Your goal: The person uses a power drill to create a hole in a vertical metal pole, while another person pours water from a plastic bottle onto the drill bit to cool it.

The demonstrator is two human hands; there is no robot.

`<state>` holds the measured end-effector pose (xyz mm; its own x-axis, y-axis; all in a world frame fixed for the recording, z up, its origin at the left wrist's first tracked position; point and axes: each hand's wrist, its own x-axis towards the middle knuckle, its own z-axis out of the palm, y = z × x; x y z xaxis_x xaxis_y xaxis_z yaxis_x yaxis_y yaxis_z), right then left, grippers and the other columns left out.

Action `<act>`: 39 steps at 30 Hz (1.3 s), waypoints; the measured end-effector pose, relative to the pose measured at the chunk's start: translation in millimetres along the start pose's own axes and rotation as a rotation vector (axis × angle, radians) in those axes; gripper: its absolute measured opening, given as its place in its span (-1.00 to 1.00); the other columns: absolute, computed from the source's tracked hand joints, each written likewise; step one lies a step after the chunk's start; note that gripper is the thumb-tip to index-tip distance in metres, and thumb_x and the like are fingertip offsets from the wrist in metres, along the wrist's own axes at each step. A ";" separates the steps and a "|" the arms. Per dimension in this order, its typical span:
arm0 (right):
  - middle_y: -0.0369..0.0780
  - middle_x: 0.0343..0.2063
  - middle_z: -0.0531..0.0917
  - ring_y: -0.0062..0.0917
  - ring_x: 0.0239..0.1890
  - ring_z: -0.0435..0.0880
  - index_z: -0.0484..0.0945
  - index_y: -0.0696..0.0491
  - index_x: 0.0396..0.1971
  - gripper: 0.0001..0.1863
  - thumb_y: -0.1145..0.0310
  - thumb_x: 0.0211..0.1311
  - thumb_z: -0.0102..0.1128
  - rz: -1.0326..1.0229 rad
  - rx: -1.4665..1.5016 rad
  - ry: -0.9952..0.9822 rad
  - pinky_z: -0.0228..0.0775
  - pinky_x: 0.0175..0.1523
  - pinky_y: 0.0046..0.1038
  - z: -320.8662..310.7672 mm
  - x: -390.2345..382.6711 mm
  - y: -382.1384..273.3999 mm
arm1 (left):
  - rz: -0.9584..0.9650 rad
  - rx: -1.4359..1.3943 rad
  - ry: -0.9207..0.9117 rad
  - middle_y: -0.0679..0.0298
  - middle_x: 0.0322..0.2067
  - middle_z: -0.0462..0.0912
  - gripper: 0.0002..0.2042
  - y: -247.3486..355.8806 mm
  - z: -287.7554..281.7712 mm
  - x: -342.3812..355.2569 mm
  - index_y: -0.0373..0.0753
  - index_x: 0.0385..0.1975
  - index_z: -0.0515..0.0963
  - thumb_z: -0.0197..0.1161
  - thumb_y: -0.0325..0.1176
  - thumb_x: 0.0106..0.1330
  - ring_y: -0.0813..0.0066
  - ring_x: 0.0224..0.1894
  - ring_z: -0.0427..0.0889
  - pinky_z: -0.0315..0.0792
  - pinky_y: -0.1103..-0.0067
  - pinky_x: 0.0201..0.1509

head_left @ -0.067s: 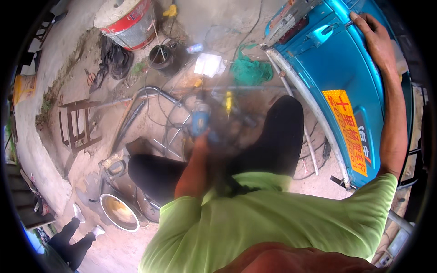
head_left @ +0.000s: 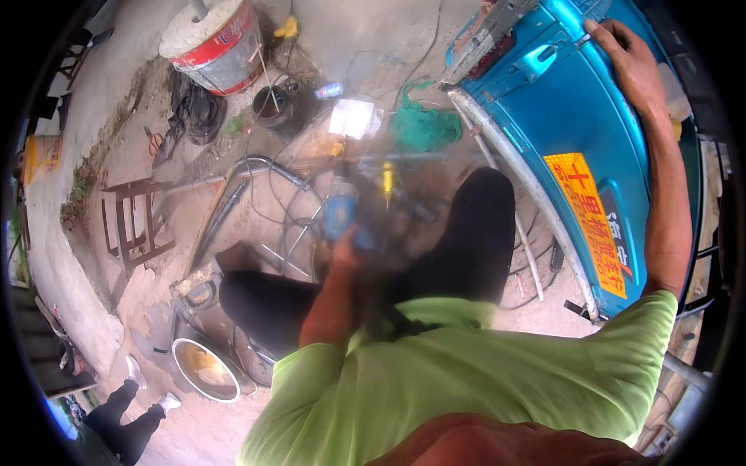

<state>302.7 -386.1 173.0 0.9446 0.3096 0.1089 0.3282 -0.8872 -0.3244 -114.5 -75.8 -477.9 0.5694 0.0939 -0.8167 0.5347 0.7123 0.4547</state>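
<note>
Beyond the left grip [head_left: 346,244], closed around a blue power tool [head_left: 339,210], lie a white sheet [head_left: 355,119] and green bundle [head_left: 424,126]. The right grip [head_left: 636,71] rests on a blue panel [head_left: 571,116], its hold unclear.

The power tool [head_left: 339,215] is blue. The large panel [head_left: 579,116] is bright turquoise, its sticker [head_left: 581,210] orange-yellow with red print. The worn shirt [head_left: 474,373] is plain lime green, the trousers [head_left: 478,229] black. A pale grey bucket [head_left: 225,53] has a broad red band. The screwdriver [head_left: 388,179] is bright yellow, the bag [head_left: 423,126] green, the cloth [head_left: 355,119] white.
</note>
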 end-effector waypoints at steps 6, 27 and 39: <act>0.01 -0.24 0.72 -0.27 -0.16 0.71 0.67 0.19 -0.11 -0.36 -0.16 0.20 0.21 0.181 -0.112 0.062 0.52 -0.04 -0.21 -6.0 -16.4 -64.5 | -0.116 -0.646 0.073 0.33 -0.43 0.60 -0.76 91.7 66.5 -106.4 -0.02 -0.22 0.53 0.37 -0.06 0.34 0.38 -0.40 0.64 0.51 0.43 -0.34; -0.07 -0.14 0.67 -0.19 -0.01 0.65 0.63 0.15 0.06 -0.15 -0.42 0.22 0.14 -0.535 0.514 -0.265 0.47 0.10 -0.19 107.2 -102.2 -115.7 | 0.533 -0.412 -0.871 0.32 0.01 0.59 -0.49 202.1 201.7 -305.0 -0.02 0.16 0.43 0.50 -0.23 0.26 0.27 0.13 0.52 0.41 0.13 0.24; -0.21 -0.27 0.73 -0.51 -0.20 0.68 0.68 0.13 -0.16 -0.52 0.01 0.14 0.46 0.050 1.639 -0.736 0.50 -0.02 -0.39 229.6 -142.6 -137.9 | 0.318 -0.068 -0.673 0.09 0.09 0.64 -0.47 114.3 194.3 -318.3 -0.19 0.13 0.53 0.53 -0.17 0.19 0.13 0.18 0.58 0.44 0.20 0.29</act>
<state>121.9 -229.3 -13.5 0.6069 0.7747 -0.1778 -0.4671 0.1666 -0.8684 -113.3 -159.4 -97.0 0.9610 -0.1276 -0.2452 0.2527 0.7653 0.5920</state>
